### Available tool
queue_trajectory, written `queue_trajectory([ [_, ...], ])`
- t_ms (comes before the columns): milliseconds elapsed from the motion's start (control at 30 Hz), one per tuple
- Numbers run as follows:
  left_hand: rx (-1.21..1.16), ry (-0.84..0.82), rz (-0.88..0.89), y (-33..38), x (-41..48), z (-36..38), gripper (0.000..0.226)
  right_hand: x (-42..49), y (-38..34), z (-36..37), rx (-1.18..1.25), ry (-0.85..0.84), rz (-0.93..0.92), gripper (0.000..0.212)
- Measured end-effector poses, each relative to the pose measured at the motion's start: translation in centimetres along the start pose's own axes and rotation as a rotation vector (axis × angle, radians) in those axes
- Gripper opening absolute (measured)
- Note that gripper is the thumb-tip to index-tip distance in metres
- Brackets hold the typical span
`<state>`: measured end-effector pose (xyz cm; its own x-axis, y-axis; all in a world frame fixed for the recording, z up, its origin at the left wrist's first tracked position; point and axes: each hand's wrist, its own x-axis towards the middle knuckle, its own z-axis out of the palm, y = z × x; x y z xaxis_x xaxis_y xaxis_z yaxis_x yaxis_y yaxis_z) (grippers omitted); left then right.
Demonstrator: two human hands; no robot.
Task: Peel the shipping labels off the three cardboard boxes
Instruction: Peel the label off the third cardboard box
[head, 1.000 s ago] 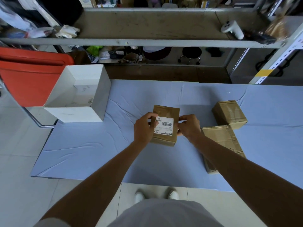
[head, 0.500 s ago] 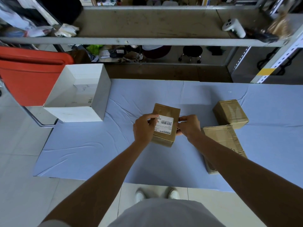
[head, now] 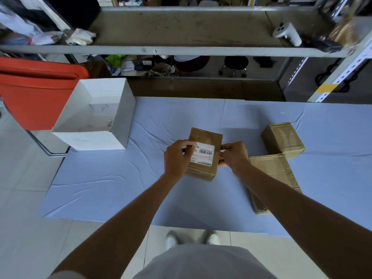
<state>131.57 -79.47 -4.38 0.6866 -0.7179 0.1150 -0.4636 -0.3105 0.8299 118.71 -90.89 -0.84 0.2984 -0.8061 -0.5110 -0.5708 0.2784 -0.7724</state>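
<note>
A small brown cardboard box (head: pixel 207 135) sits tilted in the middle of the blue-covered table, a white shipping label (head: pixel 204 155) with a barcode on its top face. My left hand (head: pixel 177 160) grips the box's left side, fingers curled over the label's left part. My right hand (head: pixel 233 156) holds the box's right side, its fingertips at the label's right edge. Two more brown boxes lie to the right: one (head: pixel 282 138) further back, one (head: pixel 271 172) nearer, partly hidden by my right forearm. I see no label on either.
An open white box (head: pixel 120 115) stands at the table's back left corner, beside a red chair (head: pixel 34 91). A metal shelf (head: pixel 181 50) runs across behind the table, with a white controller (head: pixel 287 33) on it. The blue cloth (head: pixel 112 182) covers the table.
The box has shifted slightly away from me between my hands. My left fingers have slid further over the label, and my right fingertips have closed in at its right edge.
</note>
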Motion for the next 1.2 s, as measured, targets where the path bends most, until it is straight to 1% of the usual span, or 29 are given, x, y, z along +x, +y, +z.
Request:
queue_trajectory([
  [167,0.025,-0.029,0.050,0.0,0.4,-0.3,0.023,0.1,-0.3,-0.4,-0.002,-0.005,-0.011,0.024],
  [400,-0.065,-0.059,0.046,-0.8,0.2,-0.5,0.017,0.4,0.1,-0.3,-0.036,-0.022,-0.015,0.030],
  [600,-0.048,-0.067,0.052,-0.6,0.4,-0.5,0.010,0.6,0.6,-0.5,-0.020,-0.027,-0.002,0.020],
  [667,-0.039,-0.051,0.038,-0.6,0.4,-0.3,0.006,0.5,0.6,-0.5,-0.016,-0.016,-0.002,0.023],
  [733,-0.015,-0.038,0.040,-0.4,0.5,-0.2,0.007,0.5,0.5,-0.6,-0.005,0.001,-0.010,0.030],
  [867,-0.031,-0.003,0.047,0.3,0.9,-0.2,0.014,0.5,-0.4,-0.8,0.017,0.008,-0.018,0.021],
  [1000,-0.066,0.009,0.006,0.3,1.0,-0.1,0.018,0.4,-0.8,-0.7,0.035,0.013,-0.020,0.024],
  [1200,0.026,0.019,-0.008,0.4,1.0,-0.1,0.017,0.2,-0.4,-0.1,0.037,0.016,-0.011,0.027],
])
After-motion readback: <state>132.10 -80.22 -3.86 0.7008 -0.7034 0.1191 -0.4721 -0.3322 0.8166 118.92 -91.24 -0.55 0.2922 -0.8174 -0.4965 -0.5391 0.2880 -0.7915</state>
